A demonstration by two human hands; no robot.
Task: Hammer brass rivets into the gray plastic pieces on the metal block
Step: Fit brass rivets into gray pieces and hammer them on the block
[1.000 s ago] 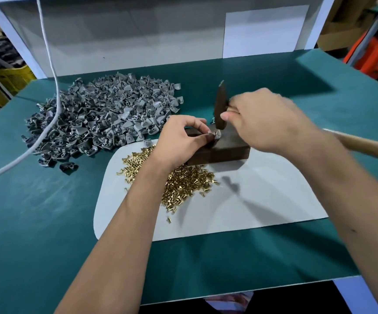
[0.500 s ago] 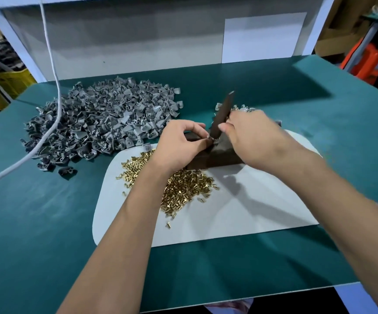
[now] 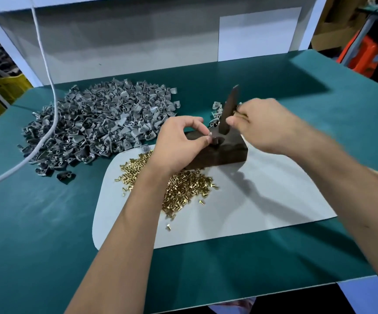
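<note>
Left hand (image 3: 179, 143) pinches our gray plastic piece (image 3: 215, 139) on the metal block (image 3: 226, 152), frame centre. Right hand (image 3: 265, 125), clamped on the hammer (image 3: 228, 112), has tilted it upright since a second ago; we judge a strike imminent. Brass rivets (image 3: 183, 189) lie below.

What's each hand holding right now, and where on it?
Left hand pinches a small gray plastic piece by its edge on the metal block. Right hand grips the hammer close under its head; its handle is hidden.
</note>
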